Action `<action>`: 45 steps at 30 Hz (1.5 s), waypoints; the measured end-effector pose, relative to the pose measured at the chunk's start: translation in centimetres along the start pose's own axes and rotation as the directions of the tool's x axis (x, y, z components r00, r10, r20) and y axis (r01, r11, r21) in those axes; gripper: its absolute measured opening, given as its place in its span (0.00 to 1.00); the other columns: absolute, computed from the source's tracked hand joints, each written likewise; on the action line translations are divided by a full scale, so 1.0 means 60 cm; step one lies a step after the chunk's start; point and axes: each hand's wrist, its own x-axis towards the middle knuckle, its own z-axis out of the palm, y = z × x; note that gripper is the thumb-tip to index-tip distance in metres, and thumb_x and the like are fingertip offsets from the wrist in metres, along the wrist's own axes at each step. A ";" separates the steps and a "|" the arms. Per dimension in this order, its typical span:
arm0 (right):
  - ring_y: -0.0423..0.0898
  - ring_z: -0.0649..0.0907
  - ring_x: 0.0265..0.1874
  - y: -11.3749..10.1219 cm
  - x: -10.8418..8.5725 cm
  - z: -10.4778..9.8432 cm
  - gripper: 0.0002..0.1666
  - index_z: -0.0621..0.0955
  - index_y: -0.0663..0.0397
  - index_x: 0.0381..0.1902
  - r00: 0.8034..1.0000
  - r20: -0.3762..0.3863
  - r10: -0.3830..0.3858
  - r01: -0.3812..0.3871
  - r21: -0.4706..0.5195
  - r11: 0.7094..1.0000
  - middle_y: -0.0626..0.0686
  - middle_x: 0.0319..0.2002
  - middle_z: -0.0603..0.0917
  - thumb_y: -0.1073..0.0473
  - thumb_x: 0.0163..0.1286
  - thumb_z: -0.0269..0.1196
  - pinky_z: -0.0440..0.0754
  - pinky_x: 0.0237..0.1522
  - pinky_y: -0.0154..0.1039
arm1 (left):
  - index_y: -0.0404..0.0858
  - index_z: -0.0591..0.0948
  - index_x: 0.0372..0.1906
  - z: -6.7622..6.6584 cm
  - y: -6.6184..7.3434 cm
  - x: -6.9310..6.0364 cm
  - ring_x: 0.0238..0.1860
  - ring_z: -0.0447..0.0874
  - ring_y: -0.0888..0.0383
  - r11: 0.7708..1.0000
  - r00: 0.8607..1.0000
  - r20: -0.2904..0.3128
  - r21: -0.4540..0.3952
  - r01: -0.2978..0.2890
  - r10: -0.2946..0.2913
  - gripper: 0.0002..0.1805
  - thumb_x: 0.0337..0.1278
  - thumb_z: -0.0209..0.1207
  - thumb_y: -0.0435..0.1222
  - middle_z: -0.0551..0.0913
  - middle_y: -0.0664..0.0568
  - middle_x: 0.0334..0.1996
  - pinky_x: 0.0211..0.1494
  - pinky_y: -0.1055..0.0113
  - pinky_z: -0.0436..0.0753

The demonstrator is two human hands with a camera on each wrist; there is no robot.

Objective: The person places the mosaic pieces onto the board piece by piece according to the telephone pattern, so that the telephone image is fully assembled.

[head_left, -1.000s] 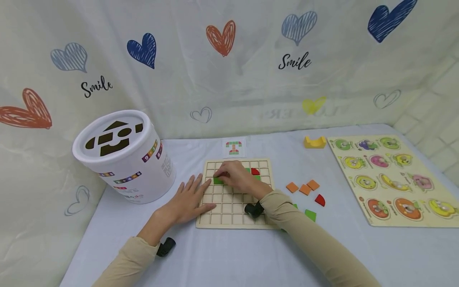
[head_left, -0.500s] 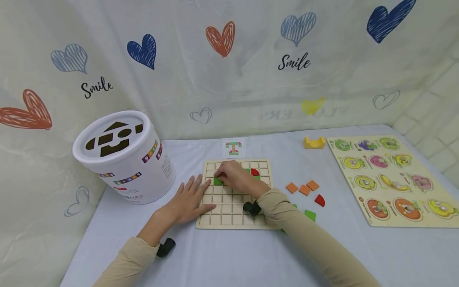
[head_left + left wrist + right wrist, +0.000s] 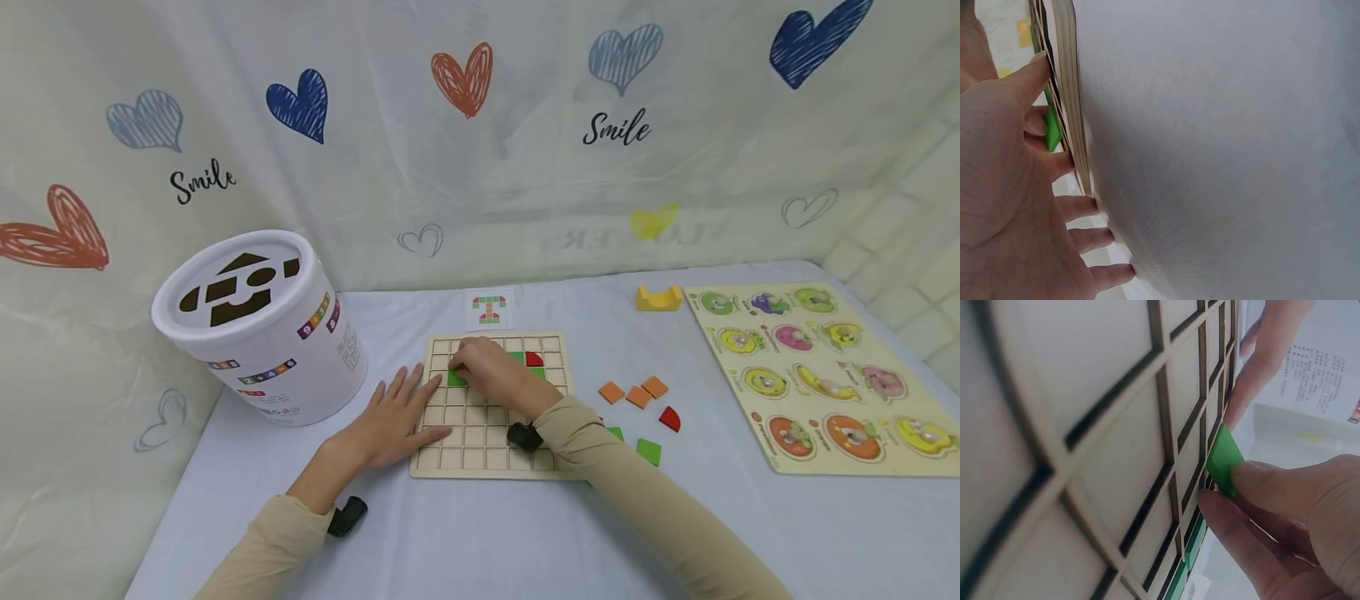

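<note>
Clock datum: I read the head view with the grid board as dial centre and 12 o'clock away from the person.
Right hand: I see it over the board's 10 to 12 o'clock cells, pinching the green tile between thumb and index finger.
Green tile: in the right hand's pinch, at 10 o'clock on the grid; I cannot tell whether it is seated in a cell.
Left hand: released, fingers spread, resting at the board's 9 o'clock edge and grasping nothing.
Placed pieces: a red quarter-round lies in a cell between 1 and 2 o'clock; green pieces lie beside it, partly hidden by the right hand.
Pattern card: just beyond the board at 12 o'clock, printed with a T figure.
Loose pieces: orange squares and a red quarter-piece at 3 o'clock; a green square at 4 o'clock.
White tub: at 10 o'clock, slotted lid on.
Yellow block: at 2 o'clock.
Fruit board: at 3 o'clock, beyond the loose pieces.
</note>
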 end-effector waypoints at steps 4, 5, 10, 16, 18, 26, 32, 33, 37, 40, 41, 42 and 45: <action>0.53 0.87 0.48 0.001 -0.002 0.000 0.10 0.90 0.66 0.48 0.999 -0.025 -0.023 0.022 -0.036 0.999 0.59 0.45 0.88 0.72 0.72 0.66 0.86 0.52 0.42 | 0.41 0.53 0.85 -0.003 0.004 0.002 0.84 0.35 0.35 1.000 1.000 -0.008 -0.010 -0.010 0.010 0.48 0.75 0.50 0.64 0.42 0.37 0.85 0.80 0.31 0.43; 0.52 0.87 0.48 0.002 -0.002 0.001 0.10 0.90 0.66 0.47 0.999 -0.028 -0.030 0.029 -0.047 0.998 0.59 0.45 0.88 0.72 0.73 0.66 0.86 0.52 0.42 | 0.41 0.53 0.85 -0.003 0.004 0.002 0.84 0.35 0.35 1.000 1.000 -0.006 -0.005 -0.010 0.010 0.48 0.75 0.50 0.64 0.42 0.37 0.85 0.80 0.32 0.42; 0.52 0.87 0.48 0.005 -0.008 0.002 0.10 0.90 0.65 0.46 0.998 -0.040 -0.040 0.037 -0.063 0.997 0.58 0.44 0.88 0.74 0.72 0.65 0.86 0.52 0.42 | 0.41 0.53 0.85 -0.003 0.005 0.005 0.84 0.35 0.35 1.000 1.000 -0.004 0.004 -0.014 0.014 0.48 0.75 0.49 0.64 0.42 0.37 0.85 0.80 0.32 0.43; 0.53 0.87 0.49 0.009 -0.014 0.000 0.10 0.90 0.66 0.46 0.999 -0.022 -0.050 0.049 -0.042 0.998 0.58 0.45 0.88 0.74 0.72 0.64 0.86 0.53 0.43 | 0.40 0.53 0.85 -0.003 0.006 0.006 0.84 0.35 0.35 1.000 1.000 -0.003 0.006 -0.014 0.014 0.48 0.75 0.50 0.64 0.42 0.37 0.85 0.80 0.31 0.43; 0.53 0.87 0.50 0.010 -0.019 -0.003 0.11 0.90 0.66 0.47 0.998 0.002 -0.060 0.060 -0.029 0.998 0.59 0.46 0.87 0.75 0.72 0.64 0.85 0.54 0.43 | 0.40 0.53 0.85 -0.001 0.006 0.006 0.84 0.35 0.34 1.000 1.000 -0.002 0.005 -0.015 0.015 0.48 0.75 0.50 0.64 0.42 0.37 0.85 0.79 0.31 0.43; 0.53 0.85 0.54 0.006 -0.065 -0.023 0.13 0.88 0.64 0.54 0.990 0.082 -0.116 0.119 -0.022 0.993 0.59 0.55 0.84 0.70 0.73 0.66 0.84 0.57 0.44 | 0.41 0.53 0.85 0.004 0.004 0.006 0.84 0.35 0.35 1.000 1.000 0.001 0.015 -0.004 0.004 0.48 0.75 0.49 0.65 0.42 0.37 0.85 0.80 0.32 0.43; 0.51 0.85 0.53 0.004 -0.114 -0.056 0.13 0.88 0.61 0.53 0.986 0.126 -0.111 0.121 -0.070 0.990 0.55 0.56 0.83 0.66 0.73 0.68 0.84 0.55 0.42 | 0.42 0.52 0.86 0.002 0.006 0.004 0.84 0.35 0.35 1.000 1.000 -0.005 0.012 -0.002 0.002 0.48 0.75 0.50 0.64 0.41 0.37 0.85 0.80 0.33 0.43; 0.50 0.86 0.50 0.007 -0.122 -0.063 0.12 0.89 0.60 0.52 0.985 0.133 -0.111 0.122 -0.076 0.990 0.54 0.53 0.84 0.66 0.72 0.68 0.85 0.53 0.42 | 0.41 0.52 0.85 0.002 0.006 0.003 0.84 0.35 0.35 1.000 1.000 -0.009 0.007 -0.005 0.005 0.48 0.75 0.50 0.64 0.41 0.37 0.85 0.80 0.33 0.43; 0.46 0.86 0.45 0.033 -0.161 -0.094 0.10 0.89 0.58 0.49 0.984 0.151 -0.092 0.102 -0.063 0.993 0.49 0.47 0.85 0.65 0.72 0.68 0.85 0.50 0.43 | 0.41 0.52 0.86 0.001 0.007 0.003 0.84 0.34 0.36 1.000 1.000 -0.010 0.005 -0.005 0.005 0.48 0.75 0.49 0.65 0.41 0.37 0.85 0.81 0.34 0.42; 0.46 0.85 0.46 0.065 -0.191 -0.117 0.09 0.89 0.58 0.48 0.987 0.153 -0.049 0.054 -0.031 0.998 0.49 0.46 0.86 0.67 0.71 0.69 0.85 0.51 0.45 | 0.41 0.52 0.86 0.000 0.007 0.003 0.84 0.34 0.36 1.000 1.000 -0.012 0.006 -0.005 0.005 0.48 0.75 0.49 0.64 0.41 0.37 0.85 0.81 0.34 0.42; 0.46 0.85 0.45 0.077 -0.202 -0.124 0.10 0.89 0.58 0.48 0.988 0.153 -0.033 0.036 -0.017 0.999 0.49 0.46 0.86 0.68 0.70 0.69 0.85 0.51 0.46 | 0.41 0.52 0.85 0.000 0.008 0.003 0.84 0.34 0.36 1.000 1.000 -0.013 0.003 -0.006 0.006 0.48 0.75 0.50 0.64 0.41 0.37 0.85 0.81 0.34 0.42; 0.46 0.85 0.45 0.088 -0.211 -0.131 0.10 0.89 0.57 0.48 0.988 0.153 -0.016 0.017 -0.002 1.000 0.49 0.46 0.86 0.68 0.70 0.69 0.85 0.51 0.46 | 0.41 0.52 0.85 -0.001 0.007 0.002 0.84 0.34 0.36 1.000 1.000 -0.014 0.004 -0.005 0.005 0.48 0.75 0.50 0.64 0.41 0.37 0.85 0.81 0.34 0.42; 0.48 0.85 0.45 0.118 -0.235 -0.146 0.10 0.89 0.58 0.46 0.989 0.143 0.027 -0.030 0.021 0.999 0.49 0.45 0.86 0.70 0.68 0.69 0.86 0.51 0.50 | 0.40 0.53 0.85 0.000 0.006 0.000 0.84 0.35 0.35 1.000 1.000 -0.015 0.005 -0.003 0.003 0.48 0.76 0.50 0.64 0.42 0.36 0.84 0.80 0.33 0.42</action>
